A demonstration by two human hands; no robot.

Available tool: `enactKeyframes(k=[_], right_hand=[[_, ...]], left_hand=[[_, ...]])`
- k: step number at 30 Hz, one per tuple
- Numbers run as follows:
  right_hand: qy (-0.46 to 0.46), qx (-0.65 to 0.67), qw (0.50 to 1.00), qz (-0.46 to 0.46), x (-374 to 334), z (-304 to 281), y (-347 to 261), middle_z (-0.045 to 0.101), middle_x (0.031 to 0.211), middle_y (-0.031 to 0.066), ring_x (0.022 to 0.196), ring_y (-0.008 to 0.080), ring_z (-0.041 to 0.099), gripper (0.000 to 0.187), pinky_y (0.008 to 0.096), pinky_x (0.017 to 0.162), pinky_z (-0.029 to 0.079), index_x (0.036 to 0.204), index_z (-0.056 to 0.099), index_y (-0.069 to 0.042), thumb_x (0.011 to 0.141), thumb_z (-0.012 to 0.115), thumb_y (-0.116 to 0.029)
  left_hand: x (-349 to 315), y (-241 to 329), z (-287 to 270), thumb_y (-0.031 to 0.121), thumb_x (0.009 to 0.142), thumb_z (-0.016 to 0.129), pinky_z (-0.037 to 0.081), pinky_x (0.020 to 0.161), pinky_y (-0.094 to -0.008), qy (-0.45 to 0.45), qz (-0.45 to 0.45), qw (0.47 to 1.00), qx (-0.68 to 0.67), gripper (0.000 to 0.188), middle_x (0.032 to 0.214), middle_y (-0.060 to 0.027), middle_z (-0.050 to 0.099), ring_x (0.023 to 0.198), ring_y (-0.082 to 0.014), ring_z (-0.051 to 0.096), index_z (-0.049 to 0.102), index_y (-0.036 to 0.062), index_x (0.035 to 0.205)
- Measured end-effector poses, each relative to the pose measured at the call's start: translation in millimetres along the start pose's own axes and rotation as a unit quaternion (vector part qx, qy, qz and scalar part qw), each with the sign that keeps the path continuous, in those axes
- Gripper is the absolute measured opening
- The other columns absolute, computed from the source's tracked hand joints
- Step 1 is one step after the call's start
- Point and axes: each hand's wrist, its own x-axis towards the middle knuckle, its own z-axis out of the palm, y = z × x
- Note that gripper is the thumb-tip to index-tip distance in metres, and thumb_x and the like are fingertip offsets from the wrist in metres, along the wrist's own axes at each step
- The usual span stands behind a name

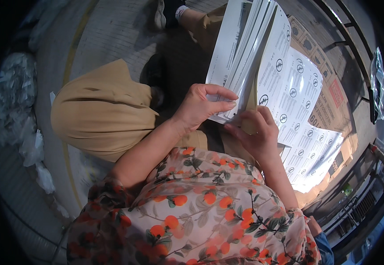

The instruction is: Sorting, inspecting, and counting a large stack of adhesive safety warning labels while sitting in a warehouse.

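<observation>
A stack of glossy white printed sheets (240, 53) stands tilted in front of me, its edges fanned. My left hand (200, 106) is closed at its lower left corner, thumb and index finger pinched over the sheets' edge. My right hand (261, 132) curls its fingers at the lower edge, close beside the left one. To the right, more sheets with rows of small circled symbols (292, 92) spread in overlapping layers. How many sheets each hand grips cannot be made out.
Beneath the spread sheets lies a brown cardboard box (333, 95). My knee in tan trousers (103, 110) is at the left. Another person's shoe (161, 15) and leg show at the top. Clear plastic bags (17, 97) lie far left; a dark metal frame (355, 48) curves along the right.
</observation>
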Motion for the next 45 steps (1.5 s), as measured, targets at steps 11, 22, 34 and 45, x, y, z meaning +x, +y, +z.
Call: enactKeyframes(k=[11,22,34,45], right_hand=[[-0.001,-0.007,1.000,0.004,0,-5,4,0.055,0.079,0.0073,0.065,0.0226,0.059,0.033,0.0323,0.055,0.050,0.085,0.059,-0.007,0.063,0.081,-0.015],[-0.033,-0.028,0.997,0.069,7,-11,-11,0.056,0.079,0.0102,0.068,0.0270,0.060,0.024,0.0339,0.059,0.049,0.083,0.059,-0.004,0.069,0.076,-0.014],[-0.037,0.091,0.989,0.107,1,-18,1,0.057,0.079,0.0083,0.065,0.0159,0.061,0.011,0.0258,0.058,0.048,0.088,0.065,0.001,0.077,0.065,0.001],[-0.081,0.182,0.958,0.205,8,-21,8,0.056,0.079,0.0045,0.071,0.0107,0.057,0.009,0.0225,0.065,0.046,0.082,0.066,0.002,0.076,0.070,-0.002]], left_hand=[[1,0,-2,-0.006,0.072,0.068,0.052,0.073,-0.0238,-0.024,-0.030,0.997,-0.065,0.019,0.086,-0.0081,0.067,0.078,-0.0121,0.063,0.068,-0.0017,0.091],[0,1,-2,-0.006,0.072,0.068,0.051,0.074,-0.0236,-0.031,-0.040,0.995,-0.083,0.020,0.086,-0.0077,0.067,0.079,-0.0125,0.062,0.068,-0.0012,0.090],[0,0,0,-0.004,0.073,0.068,0.051,0.072,-0.0211,-0.010,-0.013,1.000,-0.004,0.018,0.086,-0.0070,0.067,0.078,-0.0101,0.062,0.069,-0.0014,0.091],[1,-1,3,-0.001,0.074,0.070,0.051,0.071,-0.0210,-0.003,0.012,0.999,0.032,0.016,0.085,-0.0065,0.067,0.077,-0.0092,0.061,0.069,-0.0011,0.090]])
